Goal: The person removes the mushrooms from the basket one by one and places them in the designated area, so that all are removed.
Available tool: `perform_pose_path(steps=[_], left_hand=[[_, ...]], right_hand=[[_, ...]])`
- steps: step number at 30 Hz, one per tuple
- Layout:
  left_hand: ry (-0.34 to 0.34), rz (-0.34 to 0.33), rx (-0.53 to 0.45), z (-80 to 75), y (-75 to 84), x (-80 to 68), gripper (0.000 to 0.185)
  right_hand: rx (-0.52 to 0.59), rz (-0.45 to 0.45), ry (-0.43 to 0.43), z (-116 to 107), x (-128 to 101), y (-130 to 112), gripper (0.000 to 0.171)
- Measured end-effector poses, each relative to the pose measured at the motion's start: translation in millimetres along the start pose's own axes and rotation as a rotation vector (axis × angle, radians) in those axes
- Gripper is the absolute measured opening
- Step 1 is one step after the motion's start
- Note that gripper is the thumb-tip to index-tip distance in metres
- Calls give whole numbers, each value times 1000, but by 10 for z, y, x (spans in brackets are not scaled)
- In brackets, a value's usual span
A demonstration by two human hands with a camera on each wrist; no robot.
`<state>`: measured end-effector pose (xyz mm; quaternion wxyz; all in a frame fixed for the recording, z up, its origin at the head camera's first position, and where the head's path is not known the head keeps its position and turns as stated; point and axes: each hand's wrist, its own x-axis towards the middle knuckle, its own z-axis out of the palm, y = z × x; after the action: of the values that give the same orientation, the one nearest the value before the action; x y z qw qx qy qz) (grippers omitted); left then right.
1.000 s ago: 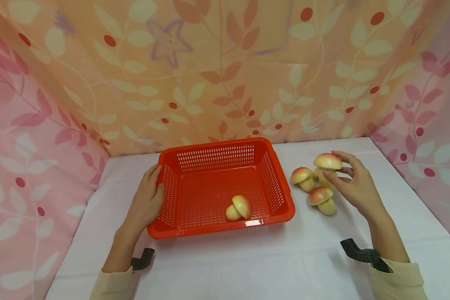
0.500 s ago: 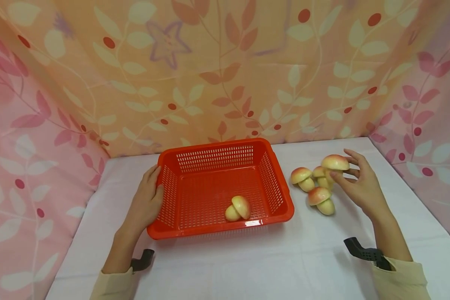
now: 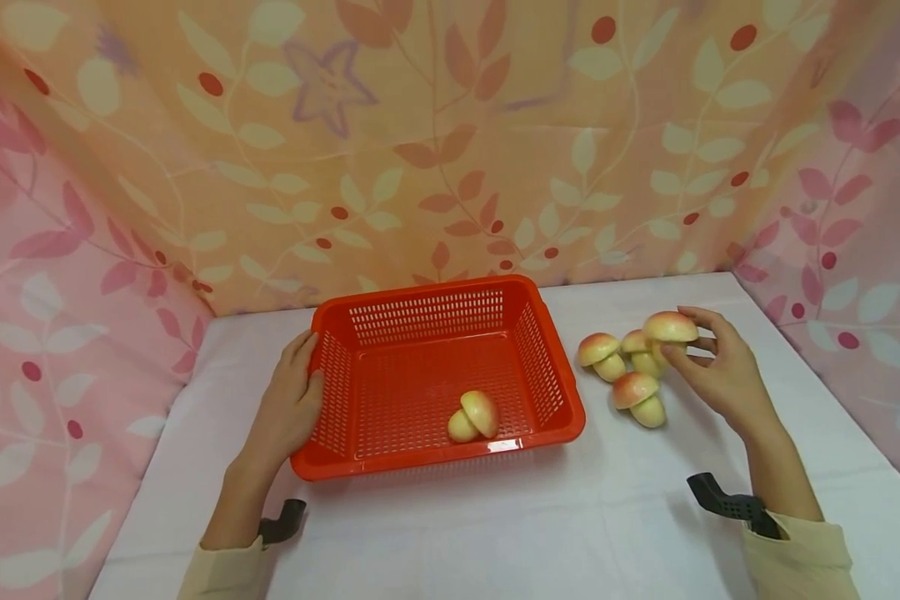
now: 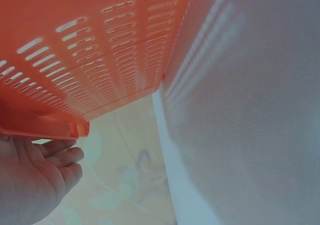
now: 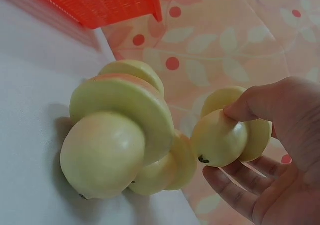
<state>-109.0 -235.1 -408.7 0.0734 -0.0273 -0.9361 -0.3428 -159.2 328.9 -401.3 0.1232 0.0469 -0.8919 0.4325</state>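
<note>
My left hand (image 3: 287, 406) holds the left rim of a red plastic basket (image 3: 435, 287); in the left wrist view its fingers (image 4: 65, 157) lie under the lip. A toy mushroom (image 3: 478, 414) with a yellow and pink cap lies inside, near the front wall. To the right of the basket, my right hand (image 3: 723, 379) pinches another mushroom (image 3: 670, 327) by its stem between thumb and fingers, as the right wrist view shows. Beside it on the table are a front mushroom (image 3: 640, 400), a left mushroom (image 3: 602, 357) and a rear mushroom (image 3: 639, 350), partly covered by the held one.
A white cloth covers the table (image 3: 450, 533). Behind it hangs an orange leaf-patterned curtain (image 3: 390, 167), with pink patterned cloth (image 3: 37, 375) along both sides. Each wrist wears a black camera mount (image 3: 727, 504).
My right hand has moved a little to the right with the pinched mushroom, uncovering more of the rear mushroom. My left hand stays on the basket, and the head view has shifted slightly.
</note>
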Motion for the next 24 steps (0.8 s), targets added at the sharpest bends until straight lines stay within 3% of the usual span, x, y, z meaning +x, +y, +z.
perform_pose_path(steps=[9, 24], left_hand=[[13, 5, 2, -12, 10, -16, 60], [13, 6, 8, -6, -2, -3, 60]], right_hand=[[31, 24, -23, -7, -72, -9, 65], [-17, 32, -25, -56, -213, 32, 65]])
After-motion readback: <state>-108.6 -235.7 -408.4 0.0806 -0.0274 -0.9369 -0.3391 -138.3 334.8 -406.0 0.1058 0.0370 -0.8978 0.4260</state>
